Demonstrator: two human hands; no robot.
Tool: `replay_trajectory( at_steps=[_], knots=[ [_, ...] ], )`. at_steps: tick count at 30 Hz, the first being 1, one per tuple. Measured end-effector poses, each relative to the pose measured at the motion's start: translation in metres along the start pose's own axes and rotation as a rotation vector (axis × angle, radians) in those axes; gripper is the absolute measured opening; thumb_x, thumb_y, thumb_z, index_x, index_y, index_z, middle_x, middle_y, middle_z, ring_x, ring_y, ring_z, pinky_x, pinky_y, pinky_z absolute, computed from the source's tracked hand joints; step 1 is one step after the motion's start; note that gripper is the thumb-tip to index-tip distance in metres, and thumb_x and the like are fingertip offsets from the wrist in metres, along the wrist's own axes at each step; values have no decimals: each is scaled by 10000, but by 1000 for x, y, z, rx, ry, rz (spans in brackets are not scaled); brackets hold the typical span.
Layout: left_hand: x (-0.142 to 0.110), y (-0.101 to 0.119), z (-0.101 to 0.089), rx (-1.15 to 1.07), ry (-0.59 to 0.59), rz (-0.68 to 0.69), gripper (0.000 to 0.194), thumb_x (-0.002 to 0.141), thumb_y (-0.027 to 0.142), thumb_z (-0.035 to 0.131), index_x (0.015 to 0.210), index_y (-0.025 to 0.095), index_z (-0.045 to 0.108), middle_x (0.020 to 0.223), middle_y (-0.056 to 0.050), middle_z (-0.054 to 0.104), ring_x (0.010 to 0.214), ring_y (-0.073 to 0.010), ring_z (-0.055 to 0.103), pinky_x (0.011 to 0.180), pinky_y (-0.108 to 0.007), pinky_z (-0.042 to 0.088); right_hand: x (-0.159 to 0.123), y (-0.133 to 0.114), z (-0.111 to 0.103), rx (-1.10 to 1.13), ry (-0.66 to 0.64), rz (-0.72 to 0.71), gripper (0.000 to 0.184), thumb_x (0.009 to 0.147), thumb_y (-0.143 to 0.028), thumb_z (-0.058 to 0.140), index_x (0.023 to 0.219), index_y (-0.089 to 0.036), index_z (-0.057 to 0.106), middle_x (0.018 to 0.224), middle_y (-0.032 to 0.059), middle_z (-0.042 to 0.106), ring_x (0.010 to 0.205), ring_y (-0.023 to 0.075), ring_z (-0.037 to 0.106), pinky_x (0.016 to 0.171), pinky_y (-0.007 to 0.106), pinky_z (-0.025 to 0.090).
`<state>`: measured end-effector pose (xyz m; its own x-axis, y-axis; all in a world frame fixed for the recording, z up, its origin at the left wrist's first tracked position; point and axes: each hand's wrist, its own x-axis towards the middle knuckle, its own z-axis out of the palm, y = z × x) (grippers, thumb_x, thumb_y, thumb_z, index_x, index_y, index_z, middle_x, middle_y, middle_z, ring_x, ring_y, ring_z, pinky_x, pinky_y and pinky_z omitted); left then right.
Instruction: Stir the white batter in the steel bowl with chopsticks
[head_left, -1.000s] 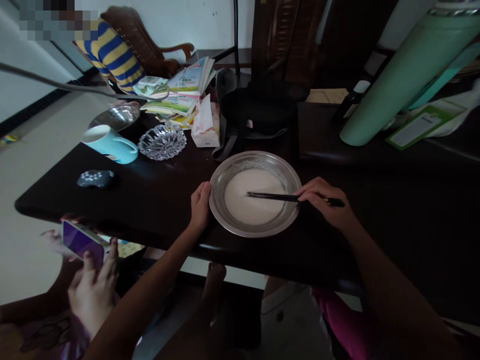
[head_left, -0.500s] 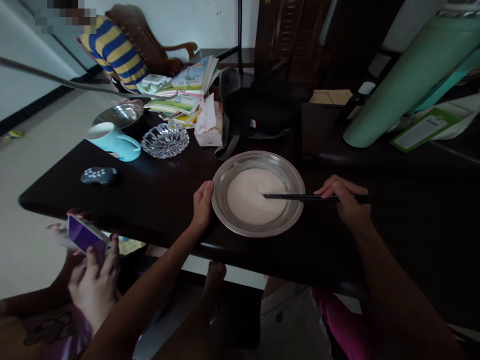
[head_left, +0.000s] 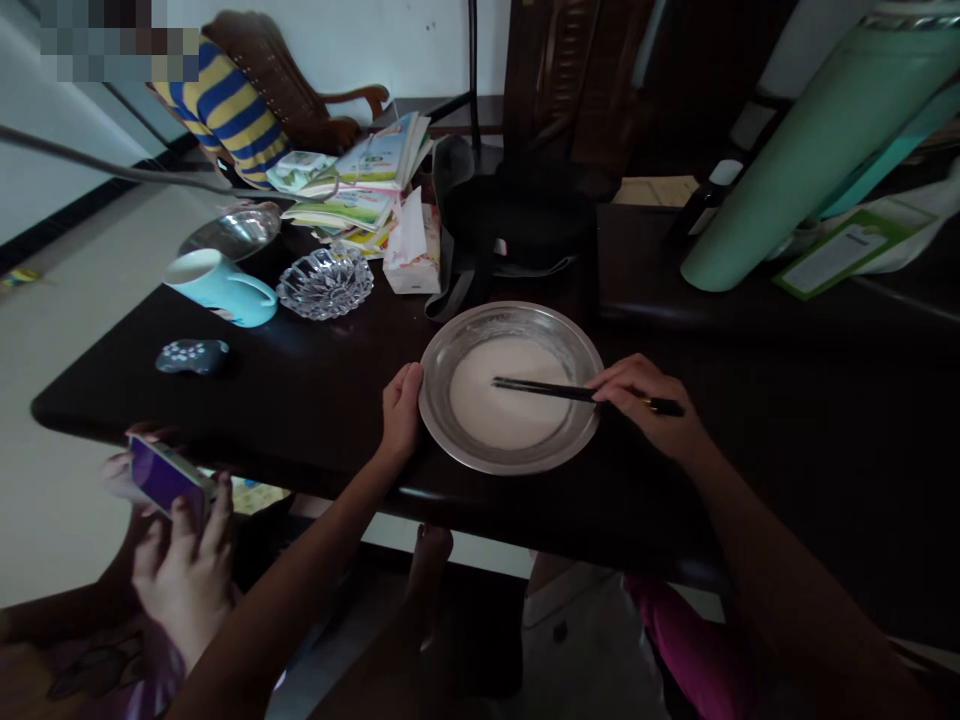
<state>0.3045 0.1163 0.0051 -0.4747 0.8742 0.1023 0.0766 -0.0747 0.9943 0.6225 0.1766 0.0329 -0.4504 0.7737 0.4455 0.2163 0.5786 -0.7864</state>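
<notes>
A round metal bowl [head_left: 437, 425] stands on the dark table, with a pale, milky batter [head_left: 510, 420] in its bottom. My left hand [head_left: 400, 408] grips the bowl's left rim, the thumb on top and the other fingers out of sight below. Held in my right hand [head_left: 646, 398] are dark chopsticks [head_left: 544, 388], which reach over the right rim. Their tips lie in the batter near the bowl's middle.
Left of the bowl are a light-blue mug [head_left: 225, 290], a glass dish [head_left: 326, 285], a grey game controller [head_left: 192, 356] and a tissue box [head_left: 414, 260]. Booklets [head_left: 367, 180] lie behind. A green flask [head_left: 795, 160] stands back right. Another person's hands [head_left: 184, 570] hold a phone [head_left: 166, 478].
My right hand has moved left, closer to the bowl's rim. With it, the chopstick tips have shifted left through the batter. My left hand stays on the rim.
</notes>
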Motion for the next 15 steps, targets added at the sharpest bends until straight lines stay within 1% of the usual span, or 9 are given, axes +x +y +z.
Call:
replay_trajectory(
  at_steps=[1, 4, 5, 7, 9, 10, 12, 14, 15],
  knots=[
    [0, 0, 0, -1, 0, -3, 448, 831, 466, 618, 566, 184, 392, 567, 41, 322, 530, -91, 286, 473, -208, 305, 0, 0, 0, -14, 44, -6, 173, 893, -279, 597, 774, -255, 721, 851, 28, 736, 844, 214, 642, 795, 395, 485],
    [0, -1, 0, -11, -5, -17, 440, 834, 466, 612, 571, 185, 399, 568, 40, 327, 528, -91, 286, 469, -210, 299, 0, 1, 0, 30, 259, -3, 341, 943, -293, 507, 658, -247, 688, 733, 26, 706, 751, 204, 626, 730, 388, 482],
    [0, -2, 0, -10, -6, -19, 440, 834, 466, 611, 571, 185, 397, 569, 40, 327, 527, -91, 286, 468, -211, 298, -1, 0, 0, 48, 276, -1, 373, 952, -293, 487, 635, -246, 679, 707, 24, 700, 730, 201, 620, 717, 386, 480],
    [0, -2, 0, -6, -1, -18, 448, 832, 468, 612, 567, 186, 386, 568, 41, 321, 526, -91, 281, 466, -212, 294, 0, -1, 1, 49, 185, 1, 340, 941, -290, 508, 657, -249, 691, 728, 23, 717, 751, 205, 624, 733, 389, 484],
    [0, -1, 1, -2, 7, -13, 457, 827, 470, 618, 563, 187, 375, 564, 43, 314, 524, -90, 275, 464, -212, 291, 0, -2, 2, 15, 69, 3, 245, 913, -288, 560, 726, -254, 715, 831, 27, 748, 834, 217, 634, 778, 400, 487],
    [0, 0, 1, -1, 7, -11, 459, 825, 470, 620, 561, 187, 373, 562, 43, 313, 522, -90, 273, 463, -212, 291, 0, -2, 2, 3, 55, 3, 221, 906, -291, 572, 746, -257, 719, 873, 29, 755, 869, 223, 633, 795, 406, 486],
    [0, 2, 1, -2, 4, -8, 458, 827, 468, 619, 559, 187, 376, 556, 41, 316, 518, -90, 276, 459, -213, 294, 0, -2, 1, 15, 132, 5, 256, 920, -300, 552, 721, -259, 708, 868, 29, 758, 874, 228, 626, 791, 412, 484],
    [-1, 2, 2, 1, -2, -7, 454, 833, 465, 615, 558, 187, 385, 552, 39, 323, 516, -91, 284, 457, -212, 297, -1, -1, 0, 77, 220, 4, 335, 946, -308, 505, 662, -257, 676, 774, 24, 748, 805, 225, 617, 748, 412, 480],
    [-1, 2, 2, 3, -2, -7, 452, 835, 466, 613, 559, 186, 388, 552, 38, 325, 516, -91, 287, 457, -211, 297, -1, -1, 0, 110, 224, 3, 362, 954, -313, 488, 643, -255, 663, 735, 23, 741, 772, 223, 612, 727, 412, 479]
  ],
)
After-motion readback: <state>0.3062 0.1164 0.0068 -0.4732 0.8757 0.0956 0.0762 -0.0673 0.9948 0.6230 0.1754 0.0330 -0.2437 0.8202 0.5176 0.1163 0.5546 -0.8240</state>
